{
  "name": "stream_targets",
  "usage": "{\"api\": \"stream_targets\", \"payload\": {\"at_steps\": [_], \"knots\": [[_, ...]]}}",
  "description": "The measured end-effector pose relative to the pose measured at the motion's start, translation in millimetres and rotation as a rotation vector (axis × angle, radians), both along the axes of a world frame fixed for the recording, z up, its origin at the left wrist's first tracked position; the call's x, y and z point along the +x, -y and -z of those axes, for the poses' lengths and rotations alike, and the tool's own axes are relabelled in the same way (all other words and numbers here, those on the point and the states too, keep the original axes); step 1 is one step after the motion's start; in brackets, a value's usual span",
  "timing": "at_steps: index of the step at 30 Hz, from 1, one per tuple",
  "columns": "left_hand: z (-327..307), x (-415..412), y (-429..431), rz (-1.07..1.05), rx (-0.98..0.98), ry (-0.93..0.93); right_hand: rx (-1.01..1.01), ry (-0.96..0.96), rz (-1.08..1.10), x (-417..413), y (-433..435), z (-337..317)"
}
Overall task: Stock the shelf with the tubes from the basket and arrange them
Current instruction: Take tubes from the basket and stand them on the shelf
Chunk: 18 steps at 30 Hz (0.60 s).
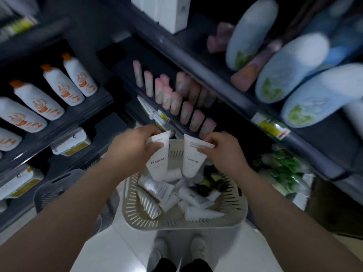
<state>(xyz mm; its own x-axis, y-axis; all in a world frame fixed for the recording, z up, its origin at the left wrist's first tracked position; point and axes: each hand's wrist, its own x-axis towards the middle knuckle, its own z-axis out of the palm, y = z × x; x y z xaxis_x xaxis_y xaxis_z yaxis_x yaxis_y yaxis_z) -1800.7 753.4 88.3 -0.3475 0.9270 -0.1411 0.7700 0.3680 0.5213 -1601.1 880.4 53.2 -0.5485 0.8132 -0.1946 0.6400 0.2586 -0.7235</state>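
A beige slatted basket (233, 201) stands on the floor below me, holding several white tubes (194, 197) and a few dark tubes (204, 185). My left hand (131, 148) grips the crimped end of a white FLORAL tube (158, 163) that hangs cap-down over the basket. My right hand (224, 148) holds a second white FLORAL tube (191, 163) the same way, just to its right. Behind the hands, a dark shelf (216, 79) carries rows of pink tubes (176, 99).
White bottles with orange caps (59, 85) line the shelf at left. Large pale blue bottles (290, 69) lie on the upper right shelf. A grey basket (57, 189) stands left of the beige one. Green packets (284, 169) sit low at right. My shoes (178, 250) are on the white floor.
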Motion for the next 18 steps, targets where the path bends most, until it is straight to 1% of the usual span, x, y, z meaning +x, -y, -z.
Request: {"api": "stream_targets", "payload": {"at_steps": [3,9,15,18], "knots": [[-53.0,13.0,-7.7,0.082,0.04,-0.017,0.122,0.014,0.04,26.2,8.0,-67.5],[-166.6,66.6,-31.0,0.256,0.155,-0.052,0.279,-0.093,0.174,96.8,21.3,-199.9],[-267.5,142.9,-55.6,0.472,0.302,-0.034,0.465,-0.079,0.286,185.0,40.9,-305.3],[-309.3,190.2,-65.0,0.602,0.371,-0.045,0.531,-0.024,0.344,237.3,57.1,-348.1]]}}
